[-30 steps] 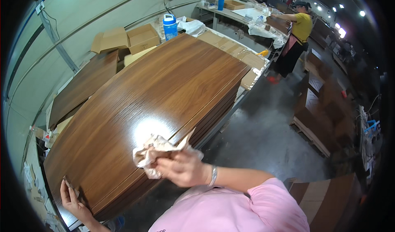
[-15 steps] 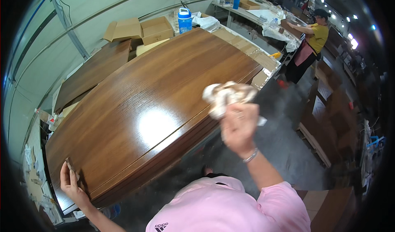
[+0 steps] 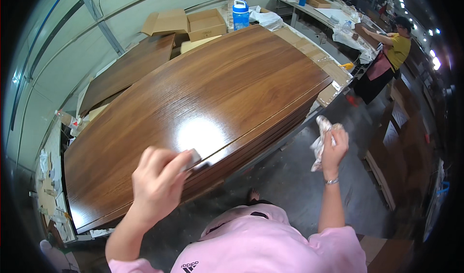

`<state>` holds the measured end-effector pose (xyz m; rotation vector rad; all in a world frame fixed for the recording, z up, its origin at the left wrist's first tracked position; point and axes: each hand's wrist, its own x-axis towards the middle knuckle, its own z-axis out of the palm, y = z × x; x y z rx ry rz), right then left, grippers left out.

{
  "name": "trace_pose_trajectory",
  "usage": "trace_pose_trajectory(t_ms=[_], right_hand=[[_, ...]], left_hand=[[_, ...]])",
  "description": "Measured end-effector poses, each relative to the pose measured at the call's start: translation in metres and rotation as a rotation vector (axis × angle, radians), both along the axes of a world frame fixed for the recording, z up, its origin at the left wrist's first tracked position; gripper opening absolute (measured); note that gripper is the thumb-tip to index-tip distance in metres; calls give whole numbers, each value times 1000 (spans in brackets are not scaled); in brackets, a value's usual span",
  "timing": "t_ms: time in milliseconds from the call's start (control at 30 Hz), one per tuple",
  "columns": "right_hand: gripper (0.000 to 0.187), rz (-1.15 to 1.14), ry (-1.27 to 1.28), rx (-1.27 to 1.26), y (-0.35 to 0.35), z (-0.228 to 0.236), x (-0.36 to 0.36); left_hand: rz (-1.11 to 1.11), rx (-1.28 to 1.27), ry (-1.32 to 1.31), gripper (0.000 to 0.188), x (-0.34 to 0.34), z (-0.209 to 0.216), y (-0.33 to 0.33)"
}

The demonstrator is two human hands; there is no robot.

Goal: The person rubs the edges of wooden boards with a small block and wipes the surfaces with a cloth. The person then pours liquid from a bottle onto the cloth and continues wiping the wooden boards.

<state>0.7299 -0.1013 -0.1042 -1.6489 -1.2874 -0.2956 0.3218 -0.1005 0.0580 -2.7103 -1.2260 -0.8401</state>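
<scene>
A stack of brown wood-grain panels (image 3: 232,94) lies on the table, the top one glossy under a bright reflection. Over its near edge is my left hand (image 3: 157,183), fingers closed around a small greyish block (image 3: 192,160); what kind of block it is I cannot make out. My right hand (image 3: 334,147) is off the panel's near right side, above the floor, closed on a crumpled white rag (image 3: 321,145) with brownish stains. The rag hangs from the fist, apart from the panel.
Behind the stack stand an open cardboard box (image 3: 205,26) and a blue bottle (image 3: 240,14). Another brown panel (image 3: 128,70) leans at the back left. Far right, a person in a yellow top (image 3: 398,50) works at another table. Brown boards (image 3: 401,157) stand on the right.
My left hand has moved right from the panel's left end to its near middle edge, with the small block. My right hand and the rag have moved right, away from the panel.
</scene>
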Motion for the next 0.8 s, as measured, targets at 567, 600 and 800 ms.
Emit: trace_pose_trajectory(t_ms=[567, 600, 800], right_hand=[[10, -167, 182, -118, -80, -65, 40], [10, -182, 180, -110, -82, -65, 41], [8, -139, 222, -114, -85, -65, 39]], left_hand=[[-310, 63, 167, 33, 155, -19, 121], [-321, 60, 155, 32, 169, -20, 127], [-381, 133, 188, 21, 244, -31, 169]])
